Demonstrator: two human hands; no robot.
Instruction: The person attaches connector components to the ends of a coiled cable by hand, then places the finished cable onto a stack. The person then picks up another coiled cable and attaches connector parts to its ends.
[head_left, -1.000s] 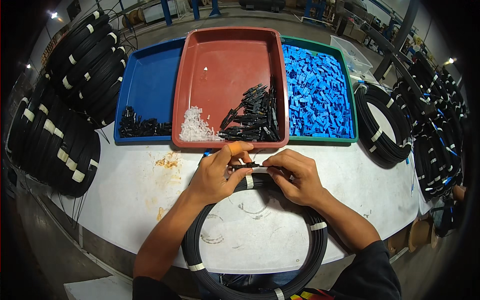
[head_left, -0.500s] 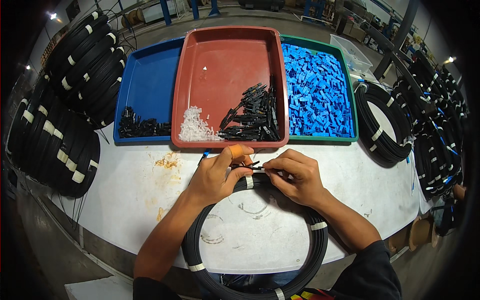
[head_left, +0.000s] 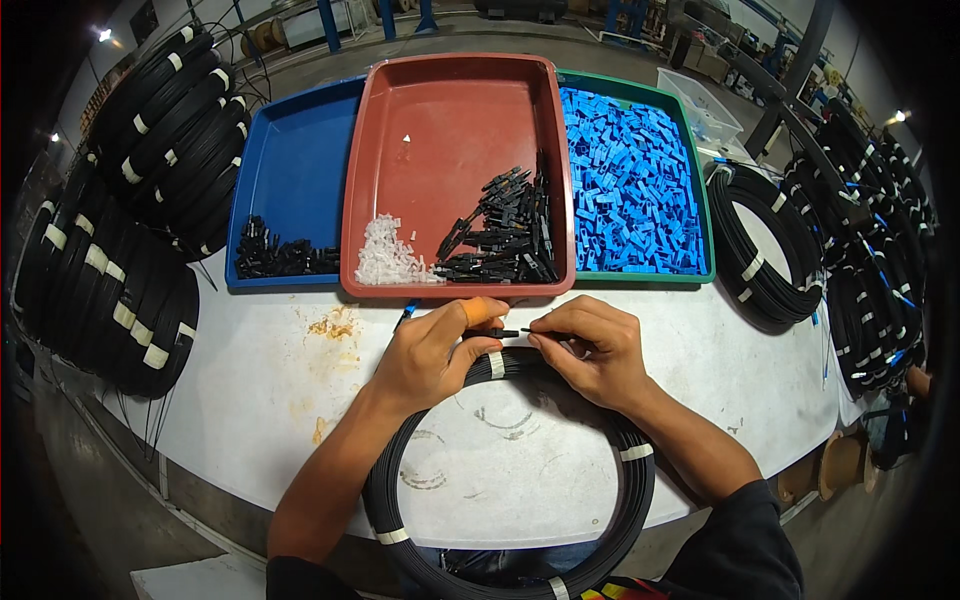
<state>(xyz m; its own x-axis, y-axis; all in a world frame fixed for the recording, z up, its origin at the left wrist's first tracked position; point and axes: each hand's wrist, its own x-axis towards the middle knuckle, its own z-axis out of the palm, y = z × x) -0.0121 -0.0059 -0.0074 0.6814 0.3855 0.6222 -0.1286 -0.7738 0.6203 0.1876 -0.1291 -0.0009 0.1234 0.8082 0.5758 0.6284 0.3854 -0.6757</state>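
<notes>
My left hand (head_left: 425, 350), with an orange wrap on one finger, pinches a slim black connector piece (head_left: 506, 334) that points to the right. Facing it, my right hand (head_left: 595, 345) is closed, thumb against fingers, on a thin black tip (head_left: 527, 330). Only a small gap shows between the two; the rest of the tip is hidden by the fingers. Just beneath both hands lies a black cable coil (head_left: 382, 490) bound with white tape, its near side overhanging the table's front edge. A blue-tipped cable end (head_left: 406, 314) shows behind my left hand.
A red tray (head_left: 450, 130) with white bits and black connector parts overlaps a blue tray (head_left: 300, 150) of black pieces and a green tray (head_left: 706, 235) of blue clips. Taped cable coils (head_left: 110, 285) stack at left; another coil (head_left: 735, 250) lies at right on the white table (head_left: 250, 420).
The black pieces between my fingers were crossed and overlapping; now they point at each other nearly in line, with a small gap. My hands have barely shifted.
</notes>
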